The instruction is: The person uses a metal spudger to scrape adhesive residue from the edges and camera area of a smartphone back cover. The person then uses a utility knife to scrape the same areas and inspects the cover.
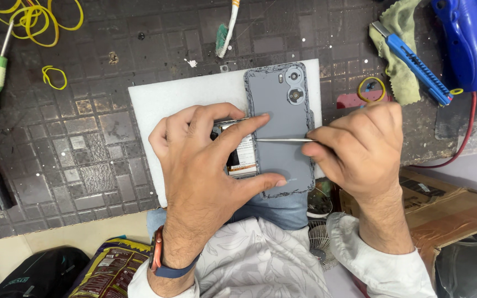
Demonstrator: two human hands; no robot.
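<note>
Fingers (249, 124) of left hand (205, 165) clamp the grey phone back cover (277, 110) on white foam pad (178, 96) — right hand (360, 149) pinches thin metal pry tool (282, 140) against the cover, worktop (84, 138) beneath.

Bright, even overhead light; soft shadows under the hands; sharp focus, slight edge distortion.

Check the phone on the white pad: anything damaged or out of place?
Yes. The grey back cover sits shifted off the phone body, exposing its insides on the left, with ragged black adhesive along the cover's edges.
</note>
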